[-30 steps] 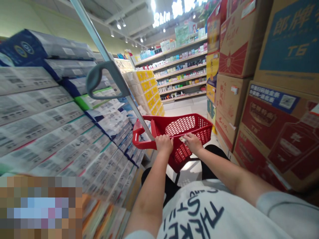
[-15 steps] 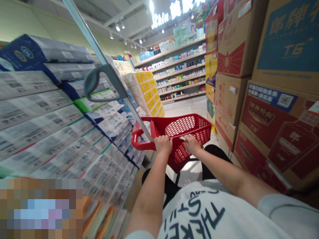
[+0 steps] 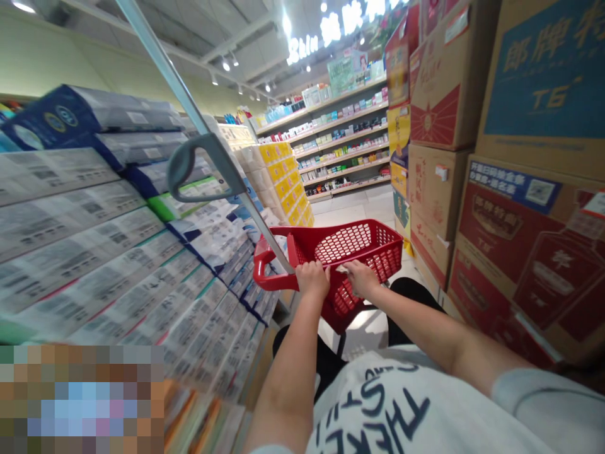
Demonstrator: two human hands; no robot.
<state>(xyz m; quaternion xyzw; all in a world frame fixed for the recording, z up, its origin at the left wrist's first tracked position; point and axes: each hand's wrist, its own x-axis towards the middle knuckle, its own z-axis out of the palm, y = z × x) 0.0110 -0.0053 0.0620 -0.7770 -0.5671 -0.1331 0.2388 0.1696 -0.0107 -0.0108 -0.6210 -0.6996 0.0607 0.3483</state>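
A red plastic shopping basket cart with openwork sides stands in front of my legs. No goods show in the visible part of it. My left hand is closed over its near rim, beside the foot of a slanting metal pole. High on that pole is a grey loop handle, which neither hand touches. Close by on the same rim, my right hand is closed, with a small pale thing sticking out of its fingers. Its kind is too small to tell.
Stacked wrapped paper packs line the left side. Tall piles of cartons stand close on the right. Ahead, past yellow-and-white packs, are shelves of small goods. Pale floor shows between. A pixelated patch covers the lower left.
My view has shifted slightly, so the shelves, packs and cart sit a little differently in the picture. Both hands keep their places at the basket rim.
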